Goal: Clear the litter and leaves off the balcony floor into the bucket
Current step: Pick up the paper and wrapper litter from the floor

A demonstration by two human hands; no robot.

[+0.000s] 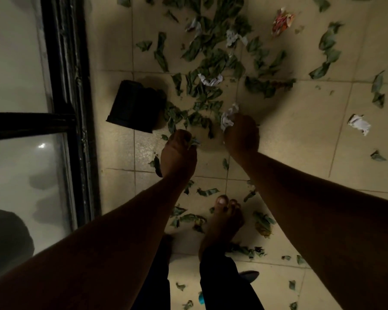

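Above the tiled floor (289, 121), both hands grip litter, left hand (178, 153) leaves, right hand (241, 135) crumpled paper (227, 118), best released directly over the bucket (134, 106).

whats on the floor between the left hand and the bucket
Head view: a few green leaves on tile between the left hand and the black bucket; no paper there.

This is looking like a home balcony after dark. Pale square floor tiles (289, 121) are running underfoot, with green leaves (211, 61) and crumpled paper scraps (358, 124) lying scattered over them. A black-framed glass door (72, 86) is standing along the left edge, and a bare foot (222, 222) is resting on the tiles, suggesting a domestic setting.
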